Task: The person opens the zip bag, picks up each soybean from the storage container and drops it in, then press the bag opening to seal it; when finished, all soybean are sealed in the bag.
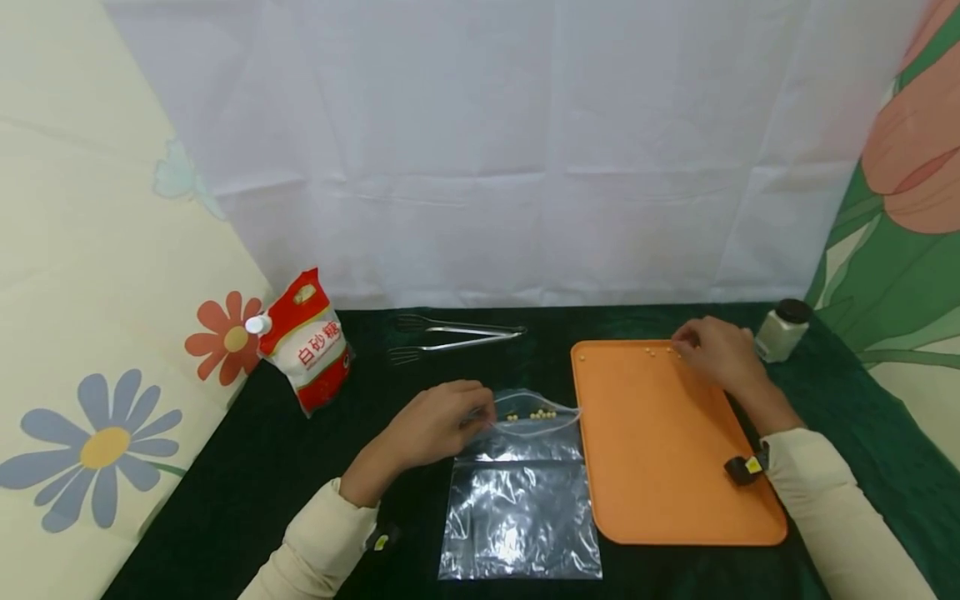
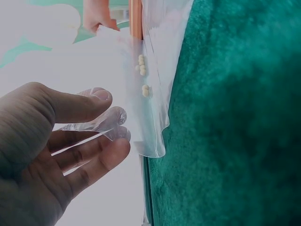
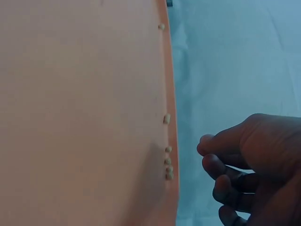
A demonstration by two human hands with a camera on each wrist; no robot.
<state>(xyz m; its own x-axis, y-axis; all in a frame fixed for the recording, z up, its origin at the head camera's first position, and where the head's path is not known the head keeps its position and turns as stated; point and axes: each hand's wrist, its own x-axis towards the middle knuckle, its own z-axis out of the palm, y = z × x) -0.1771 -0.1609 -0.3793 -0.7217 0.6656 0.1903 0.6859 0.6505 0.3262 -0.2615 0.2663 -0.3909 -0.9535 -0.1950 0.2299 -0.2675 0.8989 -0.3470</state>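
Observation:
A clear zip bag [image 1: 517, 508] lies flat with its mouth spread. Small round pale-yellow pieces [image 1: 543, 414], like soybeans, sit inside near the opening. My left hand [image 1: 442, 421] holds the mouth's left corner; in the left wrist view clear film [image 2: 96, 123] stretches between thumb and fingers. To the right is an orange tray [image 1: 675, 450], its far edge dotted with several more of these pieces [image 3: 168, 161]. My right hand [image 1: 716, 354] hovers at that edge, fingers loosely curled. Nothing shows between its thumb and index finger in the right wrist view.
A red and white sugar bag [image 1: 322, 342] with a white cap stands at the left. Metal tongs [image 1: 457, 333] lie at the back. Beyond the tray's far right corner is a black-lidded jar [image 1: 782, 332]. Dark green cloth [image 1: 225, 517] covers the table; a white sheet [image 1: 487, 150] hangs behind.

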